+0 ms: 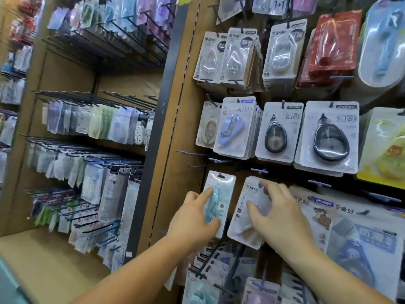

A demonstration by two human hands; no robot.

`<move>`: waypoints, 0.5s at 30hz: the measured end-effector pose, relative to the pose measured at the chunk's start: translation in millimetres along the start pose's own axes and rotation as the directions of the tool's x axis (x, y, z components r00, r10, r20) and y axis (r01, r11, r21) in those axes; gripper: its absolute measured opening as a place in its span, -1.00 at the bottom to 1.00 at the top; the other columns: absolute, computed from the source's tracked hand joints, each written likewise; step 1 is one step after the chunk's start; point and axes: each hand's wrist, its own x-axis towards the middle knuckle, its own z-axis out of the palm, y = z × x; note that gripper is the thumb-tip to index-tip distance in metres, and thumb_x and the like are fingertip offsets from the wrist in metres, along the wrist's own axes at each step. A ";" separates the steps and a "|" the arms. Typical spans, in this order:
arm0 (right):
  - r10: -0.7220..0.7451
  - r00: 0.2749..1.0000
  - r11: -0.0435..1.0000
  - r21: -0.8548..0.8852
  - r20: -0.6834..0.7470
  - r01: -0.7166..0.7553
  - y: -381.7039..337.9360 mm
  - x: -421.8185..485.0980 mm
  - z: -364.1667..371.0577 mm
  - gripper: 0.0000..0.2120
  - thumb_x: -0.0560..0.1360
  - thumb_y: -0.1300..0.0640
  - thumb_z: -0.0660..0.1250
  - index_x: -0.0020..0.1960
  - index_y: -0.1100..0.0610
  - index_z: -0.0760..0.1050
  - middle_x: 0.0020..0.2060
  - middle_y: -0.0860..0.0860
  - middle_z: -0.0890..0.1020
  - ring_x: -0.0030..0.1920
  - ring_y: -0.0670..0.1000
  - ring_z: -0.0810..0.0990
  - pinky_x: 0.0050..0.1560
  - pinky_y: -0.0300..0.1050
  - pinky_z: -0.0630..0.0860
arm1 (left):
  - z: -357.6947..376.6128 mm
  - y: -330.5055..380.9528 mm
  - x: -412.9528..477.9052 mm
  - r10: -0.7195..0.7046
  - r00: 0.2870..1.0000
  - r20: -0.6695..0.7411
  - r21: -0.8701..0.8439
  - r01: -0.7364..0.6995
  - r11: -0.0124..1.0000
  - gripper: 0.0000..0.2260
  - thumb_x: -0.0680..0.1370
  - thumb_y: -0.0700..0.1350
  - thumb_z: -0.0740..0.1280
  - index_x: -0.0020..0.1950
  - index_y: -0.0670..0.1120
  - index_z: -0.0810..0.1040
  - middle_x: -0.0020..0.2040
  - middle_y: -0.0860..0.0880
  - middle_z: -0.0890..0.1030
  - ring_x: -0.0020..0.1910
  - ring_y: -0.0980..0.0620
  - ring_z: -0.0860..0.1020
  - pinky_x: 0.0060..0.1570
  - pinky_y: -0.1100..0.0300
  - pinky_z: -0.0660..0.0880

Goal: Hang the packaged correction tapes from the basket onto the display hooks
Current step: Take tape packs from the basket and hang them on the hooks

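My left hand (pixel 195 218) grips a pale blue packaged correction tape (pixel 221 194) that hangs near the left edge of the display board. My right hand (pixel 278 216) holds a white packaged correction tape (pixel 247 198), tilted, with its fingers at the pack's top hole against a hook. Several bare display hooks (pixel 258 171) stick out just above both packs. The basket is not in view.
Rows of hung correction tapes fill the board above, among them black ones (pixel 328 137) and a purple one (pixel 232 128). Larger packs (pixel 350 227) lie to the right, more hooks with packs (pixel 219 268) below. A second rack (pixel 92 128) stands at the left.
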 end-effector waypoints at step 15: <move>-0.042 0.994 0.998 -0.048 0.102 0.047 14.3 -30.0 -8.8 -0.79 0.56 -0.23 0.34 0.07 -0.17 0.63 0.01 -0.26 0.51 0.05 -0.13 0.52 -0.05 -0.10 0.46 | 7.5 6.0 7.6 0.009 0.999 0.051 -0.038 -0.007 0.999 -0.25 0.57 -0.03 0.48 0.66 0.10 0.16 0.44 0.02 0.33 0.39 -0.01 0.46 0.32 0.20 0.45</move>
